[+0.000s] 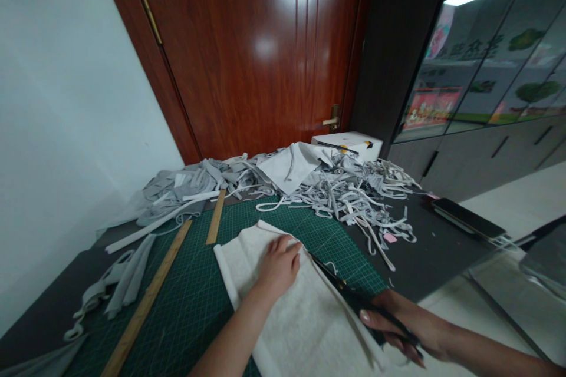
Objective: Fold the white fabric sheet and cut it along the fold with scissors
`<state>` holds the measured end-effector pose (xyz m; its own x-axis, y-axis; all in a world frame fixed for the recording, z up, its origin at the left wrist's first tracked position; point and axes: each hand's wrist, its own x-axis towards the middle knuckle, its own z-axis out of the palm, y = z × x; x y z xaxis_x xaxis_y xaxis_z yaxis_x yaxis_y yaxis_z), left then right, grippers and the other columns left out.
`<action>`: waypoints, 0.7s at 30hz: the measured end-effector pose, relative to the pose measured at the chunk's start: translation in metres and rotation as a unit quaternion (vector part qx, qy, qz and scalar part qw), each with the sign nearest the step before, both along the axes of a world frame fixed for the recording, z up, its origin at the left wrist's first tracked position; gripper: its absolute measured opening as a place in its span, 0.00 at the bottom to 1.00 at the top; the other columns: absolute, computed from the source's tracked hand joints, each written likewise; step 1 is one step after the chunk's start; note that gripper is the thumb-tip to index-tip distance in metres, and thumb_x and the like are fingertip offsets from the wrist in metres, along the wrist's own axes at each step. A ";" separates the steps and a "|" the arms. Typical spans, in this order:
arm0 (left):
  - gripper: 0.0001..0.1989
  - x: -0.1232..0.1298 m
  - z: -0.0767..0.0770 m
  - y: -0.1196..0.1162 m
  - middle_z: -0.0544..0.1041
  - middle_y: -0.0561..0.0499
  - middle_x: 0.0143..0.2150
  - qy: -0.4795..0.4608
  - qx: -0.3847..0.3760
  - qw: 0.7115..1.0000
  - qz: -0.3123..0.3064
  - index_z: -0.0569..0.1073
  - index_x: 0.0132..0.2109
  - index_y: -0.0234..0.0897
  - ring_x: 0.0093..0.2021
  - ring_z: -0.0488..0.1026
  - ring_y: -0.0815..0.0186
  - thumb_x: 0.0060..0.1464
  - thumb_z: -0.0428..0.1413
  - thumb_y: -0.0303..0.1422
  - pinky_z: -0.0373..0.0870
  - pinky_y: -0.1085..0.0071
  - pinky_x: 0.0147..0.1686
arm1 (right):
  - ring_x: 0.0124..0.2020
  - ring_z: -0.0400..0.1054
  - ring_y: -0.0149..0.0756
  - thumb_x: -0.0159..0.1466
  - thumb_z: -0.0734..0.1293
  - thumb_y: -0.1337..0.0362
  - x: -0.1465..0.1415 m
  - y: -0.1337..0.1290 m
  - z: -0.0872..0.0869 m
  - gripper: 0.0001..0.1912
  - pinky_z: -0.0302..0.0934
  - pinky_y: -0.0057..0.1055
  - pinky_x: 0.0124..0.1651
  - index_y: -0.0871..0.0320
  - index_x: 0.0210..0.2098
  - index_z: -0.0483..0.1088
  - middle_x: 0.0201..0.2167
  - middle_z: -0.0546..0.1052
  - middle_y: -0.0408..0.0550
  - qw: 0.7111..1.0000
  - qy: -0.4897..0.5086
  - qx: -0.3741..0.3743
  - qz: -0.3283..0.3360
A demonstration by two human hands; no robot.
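A piece of off-white cloth (309,318) lies on the green cutting mat (207,271), its long right edge folded or doubled. My left hand (279,262) rests on the cloth near its far end, holding nothing, fingers slightly bent and pressing on the fabric. In my right hand (393,321) is a pair of black-handled scissors (349,294), gripped by the loops. The dark blades point away and to the left along the cloth's right edge, their tips close to my left fingers. A thin thread or strip curls beside the blades.
Piles of grey and white fabric strips (345,188) cover the table's far side, before a white box (354,144). Two wooden rulers, a long one (150,300) and a shorter one (216,218), lie at left. A dark flat device (469,218) sits near the right edge.
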<state>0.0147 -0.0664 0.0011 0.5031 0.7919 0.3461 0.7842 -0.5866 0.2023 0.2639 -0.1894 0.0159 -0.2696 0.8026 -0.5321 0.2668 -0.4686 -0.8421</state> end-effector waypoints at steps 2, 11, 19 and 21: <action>0.18 0.000 -0.001 0.000 0.68 0.46 0.55 -0.003 0.001 1.000 -0.001 0.72 0.53 0.43 0.54 0.65 0.57 0.57 0.51 0.28 0.62 0.58 0.55 | 0.06 0.50 0.18 0.44 0.68 0.33 0.001 0.000 -0.001 0.33 0.45 0.17 0.06 0.57 0.16 0.57 0.09 0.61 0.34 1.000 -0.006 0.002 0.008; 0.18 -0.001 -0.002 0.000 0.67 0.46 0.55 -0.002 0.003 1.000 0.001 0.72 0.54 0.43 0.53 0.65 0.57 0.58 0.50 0.28 0.62 0.58 0.55 | 0.06 0.49 0.18 0.44 0.66 0.32 -0.002 -0.001 -0.002 0.33 0.44 0.18 0.06 0.57 0.17 0.56 0.09 0.61 0.34 1.000 -0.008 -0.003 0.002; 0.18 -0.001 -0.001 -0.001 0.68 0.46 0.55 -0.008 0.000 1.000 -0.001 0.72 0.54 0.43 0.54 0.65 0.58 0.57 0.51 0.28 0.62 0.59 0.55 | 0.05 0.49 0.18 0.44 0.67 0.33 -0.004 0.001 0.002 0.33 0.45 0.18 0.06 0.57 0.17 0.56 0.09 0.61 0.34 1.000 -0.002 -0.004 0.004; 0.18 -0.001 -0.001 -0.001 0.68 0.46 0.55 -0.008 0.000 1.000 0.000 0.72 0.54 0.43 0.54 0.65 0.57 0.57 0.51 0.28 0.62 0.59 0.55 | 0.05 0.49 0.18 0.44 0.67 0.33 -0.004 0.001 0.002 0.33 0.45 0.17 0.06 0.57 0.16 0.56 0.08 0.61 0.33 1.000 -0.002 -0.003 0.011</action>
